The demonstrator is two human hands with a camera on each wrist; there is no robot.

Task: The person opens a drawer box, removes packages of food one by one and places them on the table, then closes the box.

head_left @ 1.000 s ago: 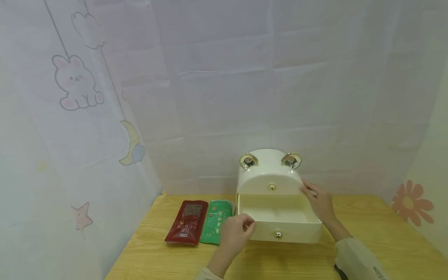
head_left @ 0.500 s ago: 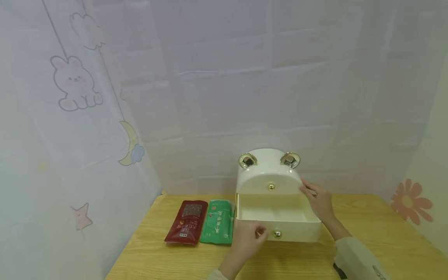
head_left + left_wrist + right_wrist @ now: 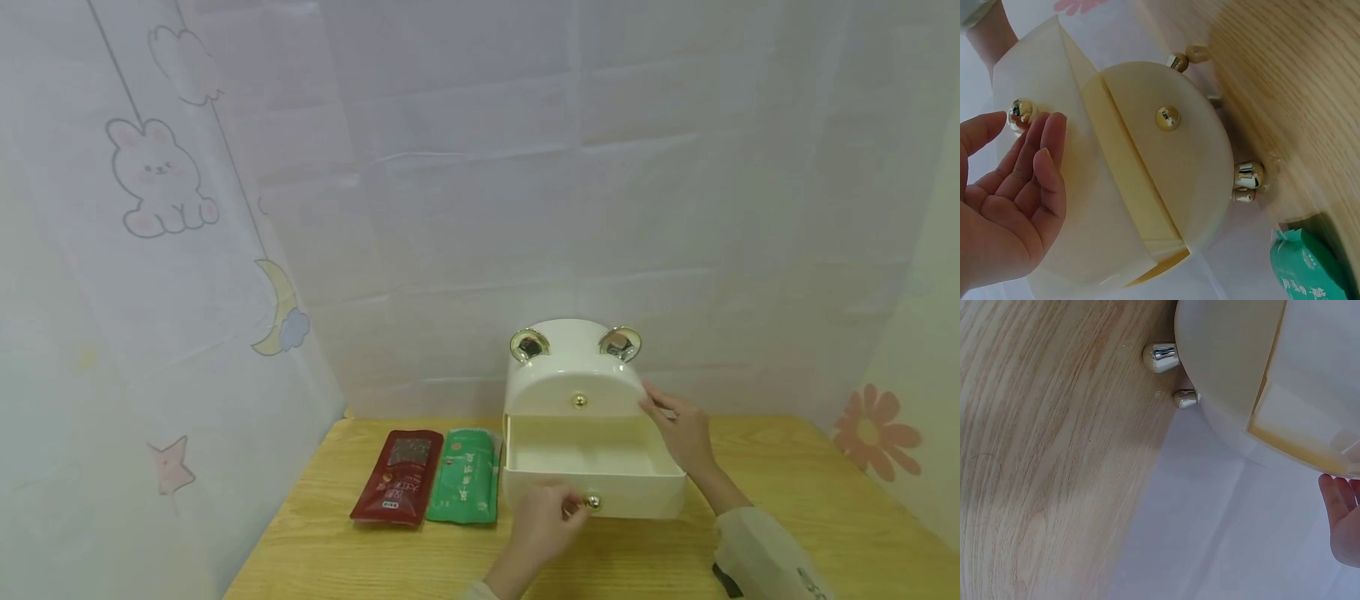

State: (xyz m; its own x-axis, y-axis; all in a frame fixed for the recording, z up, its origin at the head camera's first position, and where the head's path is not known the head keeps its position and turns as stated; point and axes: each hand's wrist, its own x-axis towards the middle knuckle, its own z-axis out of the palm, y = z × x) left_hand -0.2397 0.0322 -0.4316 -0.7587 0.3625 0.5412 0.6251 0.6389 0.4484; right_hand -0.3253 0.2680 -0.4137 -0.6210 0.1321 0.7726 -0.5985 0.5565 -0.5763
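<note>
A white storage box (image 3: 573, 350) with gold-rimmed ears stands on the table, its lower drawer (image 3: 645, 493) pulled out and bare inside. My left hand (image 3: 542, 523) is at the front of that drawer. In the left wrist view its thumb and fingers stand on either side of the round gold knob (image 3: 1022, 114), fingertips right at it, not closed round it. My right hand (image 3: 684, 433) rests its fingertips on the box's right side, just above the drawer; the right wrist view has those fingers (image 3: 1334, 495) fairly straight against the rim.
Left of the box lie a green packet (image 3: 465, 479) and a dark red packet (image 3: 401, 475), side by side on the wooden table (image 3: 315, 542). A second gold knob (image 3: 580, 401) sits on the box's rounded upper front. A printed curtain (image 3: 450, 250) hangs behind.
My left hand has moved right along the drawer front, from its left corner to the knob, uncovering the green packet. The right hand has stayed at the box's side.
</note>
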